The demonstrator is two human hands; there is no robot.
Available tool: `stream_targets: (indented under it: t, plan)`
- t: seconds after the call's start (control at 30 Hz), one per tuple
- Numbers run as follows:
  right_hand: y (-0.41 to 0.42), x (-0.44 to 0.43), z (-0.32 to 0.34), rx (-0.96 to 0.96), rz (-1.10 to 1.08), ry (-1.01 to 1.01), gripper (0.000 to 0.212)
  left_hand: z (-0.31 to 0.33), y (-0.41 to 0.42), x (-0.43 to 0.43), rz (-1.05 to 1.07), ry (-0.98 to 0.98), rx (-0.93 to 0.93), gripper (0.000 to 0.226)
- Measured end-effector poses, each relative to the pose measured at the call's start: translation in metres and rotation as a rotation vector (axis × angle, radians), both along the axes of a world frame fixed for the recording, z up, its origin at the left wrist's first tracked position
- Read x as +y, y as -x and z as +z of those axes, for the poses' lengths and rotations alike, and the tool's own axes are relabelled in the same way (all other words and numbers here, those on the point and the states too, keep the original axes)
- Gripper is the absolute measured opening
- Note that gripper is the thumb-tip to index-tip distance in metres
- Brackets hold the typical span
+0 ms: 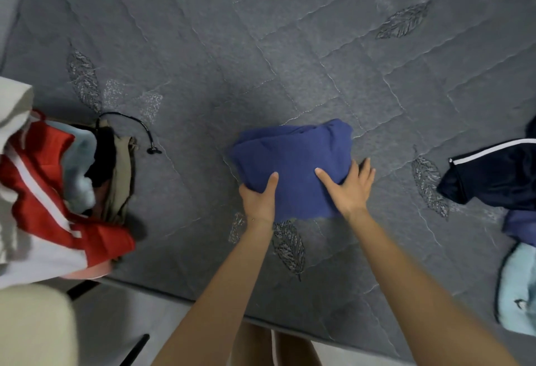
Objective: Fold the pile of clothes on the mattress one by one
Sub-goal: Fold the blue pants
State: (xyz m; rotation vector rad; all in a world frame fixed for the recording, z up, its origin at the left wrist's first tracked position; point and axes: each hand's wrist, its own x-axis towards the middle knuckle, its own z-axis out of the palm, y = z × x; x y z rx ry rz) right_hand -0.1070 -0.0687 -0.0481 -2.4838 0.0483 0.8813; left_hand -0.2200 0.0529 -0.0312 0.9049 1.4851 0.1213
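A folded blue garment (pixel 293 156) lies in the middle of the grey quilted mattress (pixel 261 46). My left hand (pixel 259 200) grips its near left edge, thumb on top and fingers tucked under the cloth. My right hand (pixel 352 188) holds its right side, thumb pressed on top and fingers spread against the edge. At the left edge sits the pile of clothes (pixel 58 191): red and white fabric, a pale blue piece, a black one and a beige one with a black drawstring.
At the right lie a dark navy garment with a white stripe (pixel 493 174), a blue-violet piece (pixel 522 226) and a light blue garment (pixel 519 290). The mattress's near edge runs across the bottom; pale floor and a cream object (pixel 34 328) lie below it.
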Motion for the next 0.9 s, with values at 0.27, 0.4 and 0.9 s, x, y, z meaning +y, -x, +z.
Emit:
stream_targets:
  t: [0.27, 0.4, 0.9]
  plan:
    - [0.006, 0.015, 0.008, 0.223, -0.332, -0.603, 0.035, -0.006, -0.008, 0.022, -0.217, 0.113, -0.281, 0.066]
    - [0.001, 0.019, 0.024, 0.36, -0.479, -0.669, 0.05, 0.007, -0.005, 0.038, -0.272, 0.08, -0.34, 0.059]
    - [0.129, 0.146, 0.264, -0.173, -0.539, -0.884, 0.021, 0.232, 0.09, 0.162, -0.351, 0.244, -0.524, 0.056]
